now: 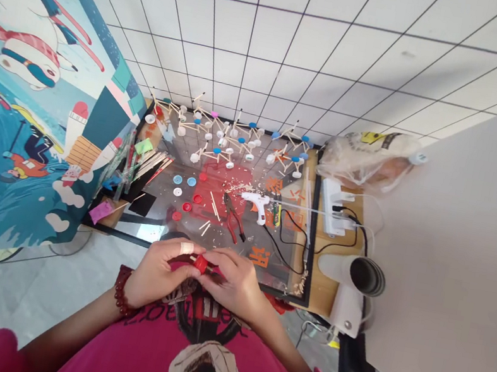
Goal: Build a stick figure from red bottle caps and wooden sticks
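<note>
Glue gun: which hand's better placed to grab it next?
Likely the right hand. The glue gun lies forward of it, handle toward the person; the left hand is farther off, with the pliers across its way. Both hands hold the red piece, so the right must let go first.

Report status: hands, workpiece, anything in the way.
Left hand, right hand: both on red cap. Cap partly hidden by grip. Pliers, glue gun beyond, not blocking.

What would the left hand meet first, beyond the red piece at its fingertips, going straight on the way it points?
Beyond the red piece, the left hand would probably meet the right hand first, though exact depth is unclear.
</note>
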The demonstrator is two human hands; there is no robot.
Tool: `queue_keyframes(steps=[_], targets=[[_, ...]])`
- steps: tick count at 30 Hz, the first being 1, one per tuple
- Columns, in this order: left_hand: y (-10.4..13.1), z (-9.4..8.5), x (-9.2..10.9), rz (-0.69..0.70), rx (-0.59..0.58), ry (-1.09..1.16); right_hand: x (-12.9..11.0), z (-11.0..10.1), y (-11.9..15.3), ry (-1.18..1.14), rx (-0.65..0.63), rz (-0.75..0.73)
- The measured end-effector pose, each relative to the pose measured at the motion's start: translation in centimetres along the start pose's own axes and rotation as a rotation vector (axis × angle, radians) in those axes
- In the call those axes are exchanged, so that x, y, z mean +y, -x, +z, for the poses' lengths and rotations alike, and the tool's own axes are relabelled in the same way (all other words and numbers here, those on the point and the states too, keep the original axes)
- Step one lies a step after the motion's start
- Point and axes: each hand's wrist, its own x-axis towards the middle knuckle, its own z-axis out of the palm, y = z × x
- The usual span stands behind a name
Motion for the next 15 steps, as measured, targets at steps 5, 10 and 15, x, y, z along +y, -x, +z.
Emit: queue_keyframes(steps=[5,10,15], targets=[[0.1,1.5,-0.6,-0.081,0.083,0.295,0.6,0.7,0.4,-0.084,0.134,-0.001],[0.0,2.6,-1.1,-0.07,0.149,0.473,1.5,1.4,0.1,-0.172,0.198,-0.022],[-0.3,2.7,-1.5,-0.084,0.186,0.531,1.9,1.5,-0.4,-0.253,0.225,0.03]])
